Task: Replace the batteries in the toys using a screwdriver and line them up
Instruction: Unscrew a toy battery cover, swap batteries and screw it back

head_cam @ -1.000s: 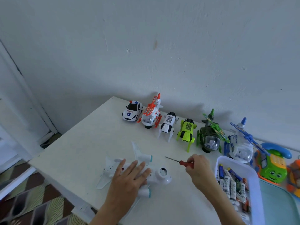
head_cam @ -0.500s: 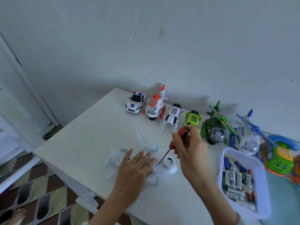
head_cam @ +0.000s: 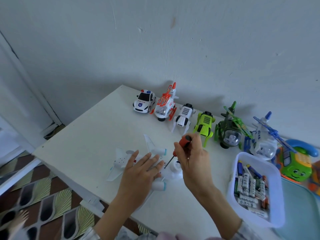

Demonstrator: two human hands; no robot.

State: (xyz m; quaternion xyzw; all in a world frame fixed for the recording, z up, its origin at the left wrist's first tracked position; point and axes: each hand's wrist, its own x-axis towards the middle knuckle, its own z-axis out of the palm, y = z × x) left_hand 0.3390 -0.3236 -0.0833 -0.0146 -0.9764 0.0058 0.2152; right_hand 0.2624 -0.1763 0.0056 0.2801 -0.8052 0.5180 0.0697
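**Now unscrewing the plane's battery cover**

Head view: the left hand (head_cam: pixel 140 170) is lying flat on the white toy plane (head_cam: pixel 138 161), fingers straight and slightly spread, pinning it belly-up near the table's (head_cam: pixel 86 144) front edge. The right hand (head_cam: pixel 192 161) is gripping the red-handled screwdriver (head_cam: pixel 176 151), fingers curled round the handle, with the tip meeting the fuselage just beside the left fingertips. For a clean turn, the shaft probably wants standing squarer to the screw under steady downward pressure. Spare batteries (head_cam: pixel 249 184) are waiting in the tub (head_cam: pixel 277 220) at right.

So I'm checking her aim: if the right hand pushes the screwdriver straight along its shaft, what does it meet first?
Probably the white toy plane's underside, beside the left hand's fingertips; depth unclear.
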